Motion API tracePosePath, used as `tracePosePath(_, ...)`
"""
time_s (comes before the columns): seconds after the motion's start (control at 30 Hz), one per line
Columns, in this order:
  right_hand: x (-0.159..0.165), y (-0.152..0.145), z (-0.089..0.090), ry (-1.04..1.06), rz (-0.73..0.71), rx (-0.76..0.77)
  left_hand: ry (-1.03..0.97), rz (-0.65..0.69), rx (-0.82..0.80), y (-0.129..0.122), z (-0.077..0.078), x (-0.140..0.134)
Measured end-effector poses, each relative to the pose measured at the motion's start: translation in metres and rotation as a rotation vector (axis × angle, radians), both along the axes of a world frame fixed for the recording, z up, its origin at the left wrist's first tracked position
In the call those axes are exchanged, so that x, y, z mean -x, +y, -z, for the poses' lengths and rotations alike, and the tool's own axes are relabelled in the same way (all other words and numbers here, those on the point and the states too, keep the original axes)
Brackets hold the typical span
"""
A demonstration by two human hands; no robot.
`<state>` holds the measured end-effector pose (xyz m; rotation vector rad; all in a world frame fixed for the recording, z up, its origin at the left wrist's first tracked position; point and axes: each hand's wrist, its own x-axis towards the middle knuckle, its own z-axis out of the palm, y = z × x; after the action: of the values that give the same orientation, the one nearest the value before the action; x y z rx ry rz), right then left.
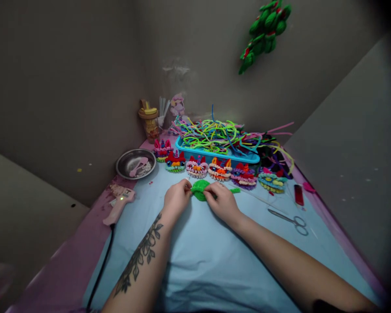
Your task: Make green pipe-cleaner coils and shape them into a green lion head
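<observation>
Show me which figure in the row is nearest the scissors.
The mostly turquoise figure, at the right end; the other five sit farther left, away from the scissors.

The green piece (200, 194) looks fuzzy, matt; left bowl (127, 162), shiny metal; right scissors (287, 218), smooth metal; far tray (211, 154), plastic.

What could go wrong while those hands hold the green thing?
The glue gun has its light on, so it may be hot and could burn skin that brushes it. Its cord runs near the left arm and might snag. If the left hand or right hand slips, the green thing they pinch could lose its shape.
</observation>
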<state>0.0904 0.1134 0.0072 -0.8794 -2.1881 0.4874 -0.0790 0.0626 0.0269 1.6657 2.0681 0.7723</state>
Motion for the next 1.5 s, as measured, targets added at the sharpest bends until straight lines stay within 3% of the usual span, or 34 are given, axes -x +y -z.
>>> tracePosePath(0.4, 0.0, 0.0, -0.001, -0.006, 0.003, 0.005, 0.167, -0.035, -0.009, 0.0, -0.004, 0.001)
tracePosePath(0.83, 0.001, 0.001, -0.001, 0.013, 0.009, 0.024, 0.118, 0.045, -0.049, 0.003, 0.001, 0.002)
tracePosePath(0.97, 0.0, 0.002, 0.0, 0.005, 0.008, 0.004, 0.088, 0.113, -0.1, 0.003, 0.001, 0.004)
tracePosePath(1.2, 0.001, 0.0, -0.002, 0.005, -0.023, -0.02, 0.004, 0.334, -0.342, 0.001, -0.006, -0.002)
tracePosePath(1.4, -0.019, 0.014, -0.013, 0.13, 0.001, -0.037, 0.008, 0.271, -0.396, 0.003, -0.005, 0.0)
tracePosePath(1.5, -0.041, 0.026, -0.014, 0.059, 0.026, -0.059, -0.007, 0.24, -0.398, 0.002, -0.005, 0.001)
